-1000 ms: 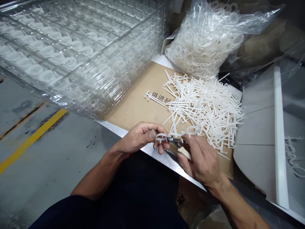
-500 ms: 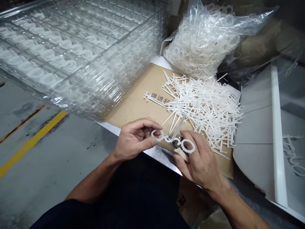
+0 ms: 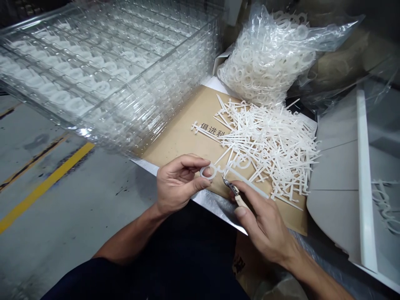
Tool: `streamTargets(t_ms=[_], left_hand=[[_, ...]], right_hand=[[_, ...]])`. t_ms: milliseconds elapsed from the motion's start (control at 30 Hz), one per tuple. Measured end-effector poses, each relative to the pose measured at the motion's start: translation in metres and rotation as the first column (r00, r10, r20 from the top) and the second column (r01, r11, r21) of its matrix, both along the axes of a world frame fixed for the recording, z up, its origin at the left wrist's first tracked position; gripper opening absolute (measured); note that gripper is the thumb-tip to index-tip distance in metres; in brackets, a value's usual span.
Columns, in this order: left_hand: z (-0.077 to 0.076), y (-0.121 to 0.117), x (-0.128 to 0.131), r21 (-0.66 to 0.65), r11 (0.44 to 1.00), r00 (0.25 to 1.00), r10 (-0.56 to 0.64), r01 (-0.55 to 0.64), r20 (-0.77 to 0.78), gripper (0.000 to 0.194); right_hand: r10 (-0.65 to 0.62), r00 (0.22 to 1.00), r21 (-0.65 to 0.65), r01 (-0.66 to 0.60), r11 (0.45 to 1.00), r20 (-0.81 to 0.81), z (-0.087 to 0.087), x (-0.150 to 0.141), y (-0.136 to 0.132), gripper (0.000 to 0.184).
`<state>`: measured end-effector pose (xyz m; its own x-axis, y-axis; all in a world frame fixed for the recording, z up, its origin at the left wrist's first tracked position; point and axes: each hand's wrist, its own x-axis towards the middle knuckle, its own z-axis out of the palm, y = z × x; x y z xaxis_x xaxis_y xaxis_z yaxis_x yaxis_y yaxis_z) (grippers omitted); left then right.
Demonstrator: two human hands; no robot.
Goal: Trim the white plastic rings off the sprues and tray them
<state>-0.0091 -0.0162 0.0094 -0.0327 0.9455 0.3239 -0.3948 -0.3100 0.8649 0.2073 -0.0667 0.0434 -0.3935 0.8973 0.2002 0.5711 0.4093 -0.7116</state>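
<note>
At ten o'clock, the left edge crops the stacked clear blister trays (image 3: pixel 168 79). Toward four o'clock, the right hand (image 3: pixel 267 225) covers much of the handles of the nippers (image 3: pixel 231 187); just past three, white plastic pieces (image 3: pixel 383 204) blur beyond counting.

From where I stand, 1 black print (image 3: pixel 212 130) reads clearly: 俱进科, 3 Chinese characters in 1 row, on the brown cardboard sheet (image 3: pixel 178 143). White plastic pieces (image 3: pixel 271 146) lie against its right end; whether the row continues beneath them cannot be determined. A 2nd dark marking (image 3: pixel 239 265), on brown material (image 3: pixel 248 280) below the table edge (image 3: pixel 218 207), is not legible.
</note>
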Motion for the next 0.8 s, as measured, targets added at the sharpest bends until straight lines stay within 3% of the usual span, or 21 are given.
streamTargets(t_ms=[333,800], left_hand=[[-0.018,-0.006,0.013,-0.213,0.977,0.993,0.022,0.003,0.113,0.034],[-0.02,-0.007,0.019,-0.174,0.983,0.986,-0.028,0.057,0.163,0.032]], right_hand=[[-0.079,0.978,-0.372,0.002,0.928,-0.194,0.003,-0.001,-0.001,0.031],[-0.142,0.958,-0.446,0.016,0.895,-0.25,-0.004,-0.001,-0.001,0.034]])
